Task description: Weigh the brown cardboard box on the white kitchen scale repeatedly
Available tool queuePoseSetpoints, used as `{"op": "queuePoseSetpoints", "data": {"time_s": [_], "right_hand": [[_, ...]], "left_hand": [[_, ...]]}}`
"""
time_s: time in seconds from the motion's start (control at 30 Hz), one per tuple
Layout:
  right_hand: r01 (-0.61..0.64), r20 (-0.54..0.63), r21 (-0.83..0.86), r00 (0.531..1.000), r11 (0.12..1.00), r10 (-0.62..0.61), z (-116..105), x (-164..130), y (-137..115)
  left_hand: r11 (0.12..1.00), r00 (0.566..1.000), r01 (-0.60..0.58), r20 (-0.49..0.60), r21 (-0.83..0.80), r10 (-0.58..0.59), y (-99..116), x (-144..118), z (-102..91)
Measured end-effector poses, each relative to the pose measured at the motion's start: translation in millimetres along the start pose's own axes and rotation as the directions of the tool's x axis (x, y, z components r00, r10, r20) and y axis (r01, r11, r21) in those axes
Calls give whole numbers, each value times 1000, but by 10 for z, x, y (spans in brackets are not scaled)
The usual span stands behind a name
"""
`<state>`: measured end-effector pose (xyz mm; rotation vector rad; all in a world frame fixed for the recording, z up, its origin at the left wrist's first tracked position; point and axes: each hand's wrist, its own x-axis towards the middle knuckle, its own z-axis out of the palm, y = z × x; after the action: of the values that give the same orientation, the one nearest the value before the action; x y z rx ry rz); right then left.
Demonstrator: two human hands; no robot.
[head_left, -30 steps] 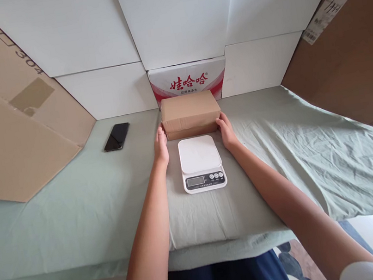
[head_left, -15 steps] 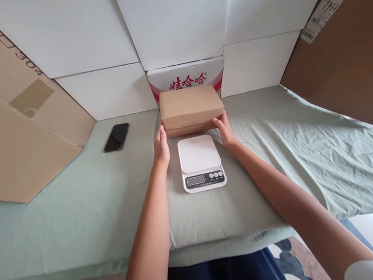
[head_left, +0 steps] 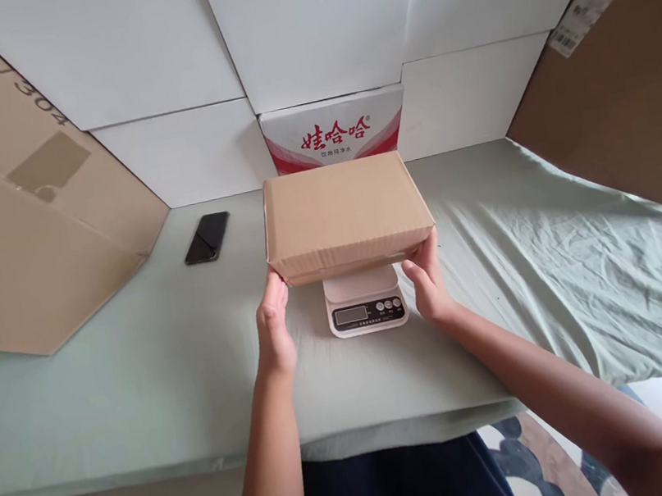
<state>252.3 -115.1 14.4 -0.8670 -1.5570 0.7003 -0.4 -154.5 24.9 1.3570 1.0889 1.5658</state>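
Note:
A closed brown cardboard box point(head_left: 345, 206) is held between both hands, over the rear part of a white kitchen scale point(head_left: 364, 286). My left hand point(head_left: 273, 323) grips the box's near left corner. At the near right corner, my right hand point(head_left: 429, 279) has its fingers under and beside the edge, the thumb toward the front. The scale's dark panel with a small display and round buttons faces me; most of its weighing plate is hidden under the box. Whether the box touches the plate I cannot tell.
A black smartphone point(head_left: 207, 237) lies on the green cloth point(head_left: 139, 376) to the left. A white carton with red lettering point(head_left: 335, 133) stands at the back before white panels point(head_left: 310, 27). Large cardboard sheets flank the surface at left point(head_left: 17, 187) and right point(head_left: 611, 82).
Both hands have raised the box and brought it toward me, so it now covers much of the scale's plate. More of the lettered carton behind shows.

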Motion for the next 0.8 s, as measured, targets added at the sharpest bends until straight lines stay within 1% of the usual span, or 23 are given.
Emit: {"op": "queuePoseSetpoints", "data": {"time_s": [0.1, 0.17, 0.43, 0.67, 0.8], "right_hand": [[-15, -63, 19, 998, 1000, 16, -40, -128, -5], [-30, -71, 29, 997, 999, 32, -54, -170, -11], [-118, -77, 134, 989, 984, 129, -33, -169, -42], [-136, -105, 130, 983, 982, 150, -13, -158, -69], [-135, -114, 132, 982, 982, 151, -12, -167, -69]], "left_hand": [[999, 998, 42, 36, 4, -42, -11, -78, 43], [999, 998, 45, 51, 15, -46, -6, -115, 58], [998, 999, 52, 14, 20, -52, -56, -221, 57], [997, 997, 70, -18, 15, -70, -69, -229, 68], [998, 998, 56, -20, 26, -55, -87, -234, 60]]}}
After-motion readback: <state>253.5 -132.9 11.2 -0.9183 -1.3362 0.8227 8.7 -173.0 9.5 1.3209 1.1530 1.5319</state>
